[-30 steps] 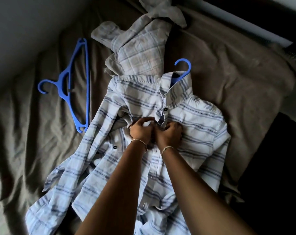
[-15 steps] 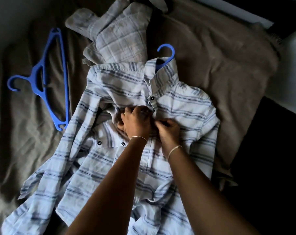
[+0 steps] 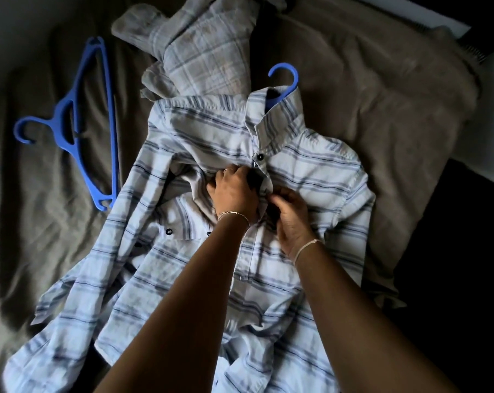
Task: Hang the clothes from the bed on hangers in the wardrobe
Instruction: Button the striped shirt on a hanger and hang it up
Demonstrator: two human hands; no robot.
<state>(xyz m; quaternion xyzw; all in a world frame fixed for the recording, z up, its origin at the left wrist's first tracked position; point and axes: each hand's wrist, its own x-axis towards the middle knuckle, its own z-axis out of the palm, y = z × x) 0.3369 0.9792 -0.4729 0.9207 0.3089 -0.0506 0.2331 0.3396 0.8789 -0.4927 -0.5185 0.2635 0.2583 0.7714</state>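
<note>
Under the curled fingers (image 3: 282,195) of left hand (image 3: 234,191) and right hand (image 3: 292,219), pinching its placket, the striped shirt (image 3: 311,177) lies limp on the bed (image 3: 381,95); soft, light cloth, probably best lifted by the hanger hook (image 3: 285,76) beyond them.

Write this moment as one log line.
left hand: grips striped shirt front | right hand: pinches it below top button | inserted hanger: hook showing | spare hanger: on bed | plaid shirt: unhung

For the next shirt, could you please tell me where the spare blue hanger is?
In the head view, the spare blue hanger lies on the bed at left, beside the striped shirt.
</note>
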